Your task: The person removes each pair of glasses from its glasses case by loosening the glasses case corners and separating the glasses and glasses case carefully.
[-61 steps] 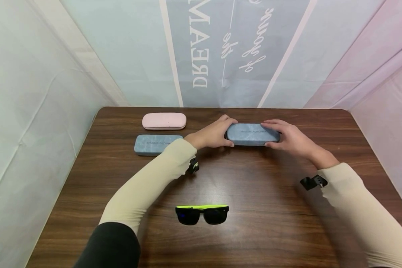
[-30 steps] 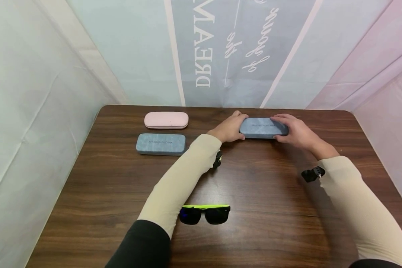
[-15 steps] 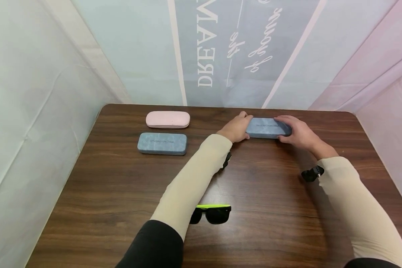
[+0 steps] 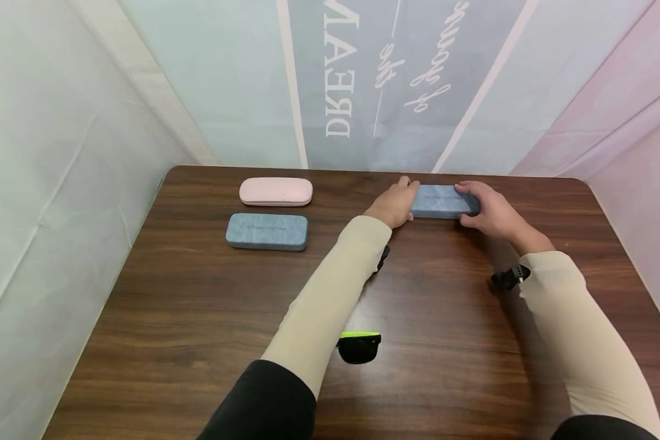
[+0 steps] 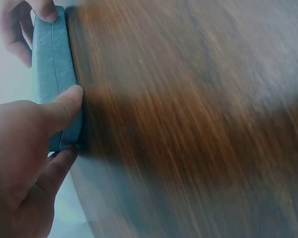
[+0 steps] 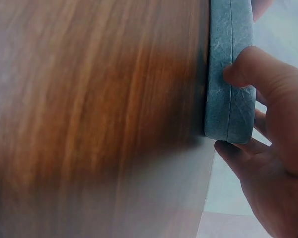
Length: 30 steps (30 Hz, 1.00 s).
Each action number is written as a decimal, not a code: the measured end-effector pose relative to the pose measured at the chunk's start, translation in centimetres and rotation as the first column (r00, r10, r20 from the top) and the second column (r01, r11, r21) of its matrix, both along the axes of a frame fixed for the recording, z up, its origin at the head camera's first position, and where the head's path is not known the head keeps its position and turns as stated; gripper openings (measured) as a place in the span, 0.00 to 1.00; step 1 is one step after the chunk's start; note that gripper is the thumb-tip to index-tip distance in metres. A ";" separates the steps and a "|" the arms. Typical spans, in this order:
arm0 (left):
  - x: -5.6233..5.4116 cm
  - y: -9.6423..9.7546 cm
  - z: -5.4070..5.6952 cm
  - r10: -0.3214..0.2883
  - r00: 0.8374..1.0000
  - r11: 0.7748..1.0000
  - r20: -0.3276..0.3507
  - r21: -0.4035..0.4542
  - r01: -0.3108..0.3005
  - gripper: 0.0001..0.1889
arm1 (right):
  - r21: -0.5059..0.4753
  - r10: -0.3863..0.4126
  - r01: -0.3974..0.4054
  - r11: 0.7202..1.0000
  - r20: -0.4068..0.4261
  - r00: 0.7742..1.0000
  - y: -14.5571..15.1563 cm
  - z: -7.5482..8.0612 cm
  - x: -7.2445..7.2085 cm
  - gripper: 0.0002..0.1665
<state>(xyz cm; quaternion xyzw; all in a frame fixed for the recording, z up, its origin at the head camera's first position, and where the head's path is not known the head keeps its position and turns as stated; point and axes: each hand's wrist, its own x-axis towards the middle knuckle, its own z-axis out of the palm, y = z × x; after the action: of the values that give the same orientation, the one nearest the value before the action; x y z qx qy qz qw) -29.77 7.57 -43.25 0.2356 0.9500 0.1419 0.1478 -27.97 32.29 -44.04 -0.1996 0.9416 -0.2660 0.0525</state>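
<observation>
A blue glasses case [image 4: 441, 202] with faint lettering lies closed near the table's back edge, right of the middle. My left hand [image 4: 394, 203] grips its left end, thumb on the front side and fingers behind. At the other end my right hand [image 4: 492, 211] holds it between thumb and fingers. In the left wrist view the case [image 5: 53, 64] shows its seam, with the left thumb pressed on its side. The right wrist view has the right thumb across the seam of the case [image 6: 230, 104] and the fingers round its end.
A second blue glasses case [image 4: 267, 231] lies at the left, with a pink glasses case [image 4: 276, 192] behind it. Black sunglasses [image 4: 360, 349] with yellow-green temples lie at the front middle, half hidden by my left forearm. A printed curtain [image 4: 242, 91] hangs behind the brown table [image 4: 198, 318].
Both hands have moved the blue case to the right and back toward the table's far edge. My left forearm has swung right and now covers half the sunglasses.
</observation>
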 end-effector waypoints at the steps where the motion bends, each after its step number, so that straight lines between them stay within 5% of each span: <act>1: 0.0 0.0 0.1 0.003 1.000 1.000 0.002 0.011 -0.003 0.41 | 0.002 -0.001 0.001 1.000 0.000 1.000 -0.1 0.0 0.0 0.40; 11: 0.0 0.0 -0.1 0.061 0.997 0.993 0.043 0.102 -0.065 0.40 | 0.023 0.010 -0.010 1.000 0.000 1.000 -0.5 0.1 -0.2 0.41; 30: 0.2 0.3 -0.1 0.067 0.998 0.996 0.017 0.064 -0.068 0.39 | 0.014 0.026 -0.025 1.000 -0.032 0.999 -0.6 -0.2 0.0 0.41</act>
<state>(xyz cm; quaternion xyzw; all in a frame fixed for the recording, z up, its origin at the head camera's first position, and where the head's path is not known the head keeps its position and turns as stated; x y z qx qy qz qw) -29.56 7.86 -43.36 0.2072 0.9512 0.1791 0.1421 -28.00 31.65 -44.21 -0.2154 0.9415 -0.2556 0.0422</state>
